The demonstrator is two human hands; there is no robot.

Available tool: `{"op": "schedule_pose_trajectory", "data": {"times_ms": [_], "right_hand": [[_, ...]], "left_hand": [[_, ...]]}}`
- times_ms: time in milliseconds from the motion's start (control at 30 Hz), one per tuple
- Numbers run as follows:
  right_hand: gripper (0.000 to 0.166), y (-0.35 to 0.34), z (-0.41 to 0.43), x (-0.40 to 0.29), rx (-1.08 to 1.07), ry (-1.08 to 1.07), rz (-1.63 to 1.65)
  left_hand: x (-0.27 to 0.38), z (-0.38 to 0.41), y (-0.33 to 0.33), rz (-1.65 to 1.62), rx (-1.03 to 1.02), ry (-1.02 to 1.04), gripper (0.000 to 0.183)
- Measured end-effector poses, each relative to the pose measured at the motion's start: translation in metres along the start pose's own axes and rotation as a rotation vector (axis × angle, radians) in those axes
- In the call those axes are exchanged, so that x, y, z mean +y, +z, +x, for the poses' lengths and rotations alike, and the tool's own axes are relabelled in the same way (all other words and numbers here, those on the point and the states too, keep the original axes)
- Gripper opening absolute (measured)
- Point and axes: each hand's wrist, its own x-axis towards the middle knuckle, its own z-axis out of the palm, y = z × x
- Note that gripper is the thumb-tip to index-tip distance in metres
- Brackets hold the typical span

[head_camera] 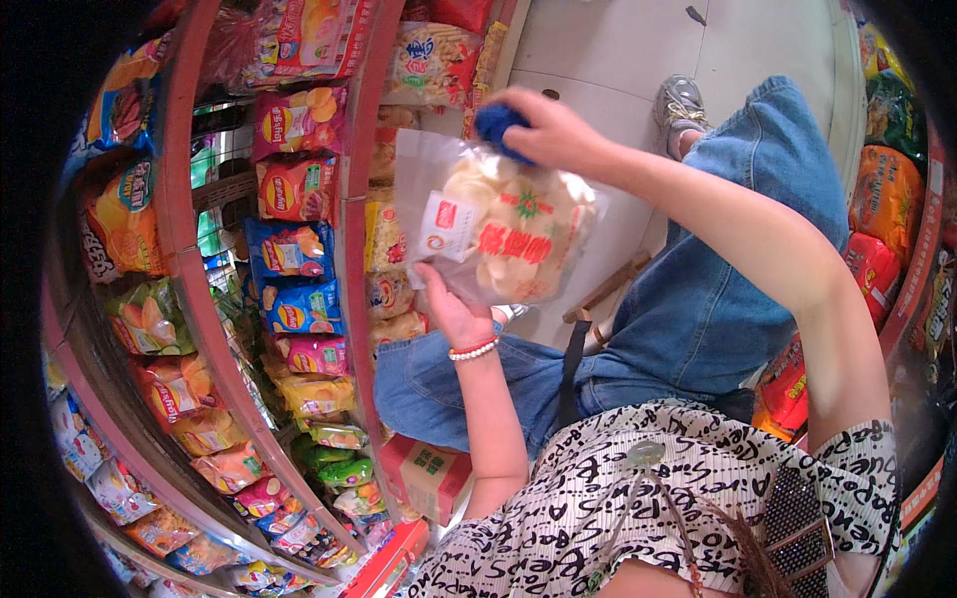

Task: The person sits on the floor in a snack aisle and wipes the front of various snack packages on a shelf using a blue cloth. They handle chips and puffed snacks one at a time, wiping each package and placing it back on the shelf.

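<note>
A clear plastic snack bag (523, 232) with pale round pieces inside and red printing on its front is in front of me, a white label at its left side. My left hand (457, 310) holds its lower left edge between thumb and fingers; the fingers are partly hidden behind the bag. At the top of the bag, my right hand (549, 131) is closed on a dark blue cloth (502, 131), which touches or nearly touches the plastic. The right hand looks slightly blurred.
Shelves with red edges (348, 224) hold many chip bags (303, 250) on the left. A cardboard box (426, 475) sits low beside my leg. More packaged snacks (886, 198) line the right side. Pale floor tiles (605, 45) lie beyond my shoe.
</note>
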Motion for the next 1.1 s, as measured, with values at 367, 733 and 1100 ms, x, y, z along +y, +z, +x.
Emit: {"op": "schedule_pose_trajectory", "data": {"times_ms": [367,733,1100], "right_hand": [[0.041,0.001,-0.022,0.013,-0.509,0.306,-0.435],[0.032,-0.029,0.006,-0.007,-0.088,0.328,-0.043],[0.025,-0.009,-0.027,-0.015,0.229,0.267,-0.082]], "left_hand": [[0.025,0.027,-0.053,-0.021,0.016,0.12,0.059],[-0.017,0.027,0.007,0.429,-0.21,0.095,0.027],[-0.068,0.097,0.013,0.594,-0.294,-0.035,0.011]]}}
